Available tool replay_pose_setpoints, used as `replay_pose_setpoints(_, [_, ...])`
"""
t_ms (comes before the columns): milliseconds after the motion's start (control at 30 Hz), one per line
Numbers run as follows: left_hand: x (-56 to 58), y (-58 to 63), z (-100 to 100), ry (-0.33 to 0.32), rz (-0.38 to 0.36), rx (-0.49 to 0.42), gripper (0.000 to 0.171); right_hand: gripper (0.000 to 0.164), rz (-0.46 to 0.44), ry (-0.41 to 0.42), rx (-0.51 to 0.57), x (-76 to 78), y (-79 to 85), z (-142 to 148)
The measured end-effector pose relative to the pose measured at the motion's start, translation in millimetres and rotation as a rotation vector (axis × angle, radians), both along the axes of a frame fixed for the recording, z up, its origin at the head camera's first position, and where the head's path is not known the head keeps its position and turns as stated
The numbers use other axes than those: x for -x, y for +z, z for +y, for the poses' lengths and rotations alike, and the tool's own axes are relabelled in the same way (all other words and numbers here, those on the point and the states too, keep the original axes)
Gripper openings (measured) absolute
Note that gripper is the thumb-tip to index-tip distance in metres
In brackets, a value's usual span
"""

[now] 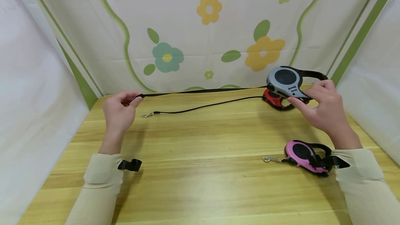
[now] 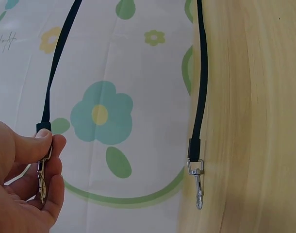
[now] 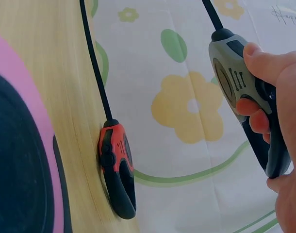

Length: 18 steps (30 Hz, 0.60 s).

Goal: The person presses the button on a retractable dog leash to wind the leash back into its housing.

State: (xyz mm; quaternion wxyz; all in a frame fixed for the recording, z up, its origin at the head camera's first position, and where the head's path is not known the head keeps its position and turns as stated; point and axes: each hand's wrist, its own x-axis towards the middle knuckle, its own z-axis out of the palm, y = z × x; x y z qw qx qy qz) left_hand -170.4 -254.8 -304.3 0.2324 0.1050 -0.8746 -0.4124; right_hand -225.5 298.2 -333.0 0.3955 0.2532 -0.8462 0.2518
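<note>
My right hand [image 1: 325,107] grips a grey-and-black retractable dog leash [image 1: 285,80] by its handle, raised above the table. Its black strap [image 1: 200,91] runs stretched across to my left hand [image 1: 120,110], which pinches the strap's end by the metal clip [image 2: 41,179]. Below the grey one, a red-and-black retractable leash [image 3: 118,150] lies on the table at the back. The red leash's cord [image 1: 206,106] is pulled out leftward, ending in a silver clip [image 2: 198,189]. Nearer my right forearm lies a pink-and-black retractable leash [image 1: 295,150], its clip [image 1: 272,159] pointing left.
The wooden table [image 1: 200,183] meets a white cloth backdrop [image 1: 200,44] with printed flowers at its back edge. White cloth panels [image 1: 34,96] stand at both sides. Black straps [image 1: 131,165] are worn on both wrists.
</note>
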Motion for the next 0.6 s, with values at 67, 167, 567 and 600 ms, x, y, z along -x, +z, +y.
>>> replay_pose_setpoints(67, [-0.6, 0.3, 0.9, -0.003, 0.002, 0.003, 0.024, 0.101, 0.001, -0.002, -0.001, -0.1, 0.5, -0.9])
replay_pose_setpoints(167, [-1.1, -0.2, 1.3, -0.016, 0.009, 0.011, 0.024, 0.099, 0.006, 0.006, 0.004, -0.6, 1.0, -1.0])
replay_pose_setpoints(567, [-1.1, -1.6, 4.8, -0.063, 0.033, 0.007, 0.021, 0.100, 0.008, 0.004, 0.010, -2.2, 2.3, -0.4])
replay_pose_setpoints(600, [-0.9, -1.6, 5.5, -0.068, 0.035, 0.006, 0.021, 0.101, 0.005, 0.003, 0.009, -2.5, 2.4, 0.0])
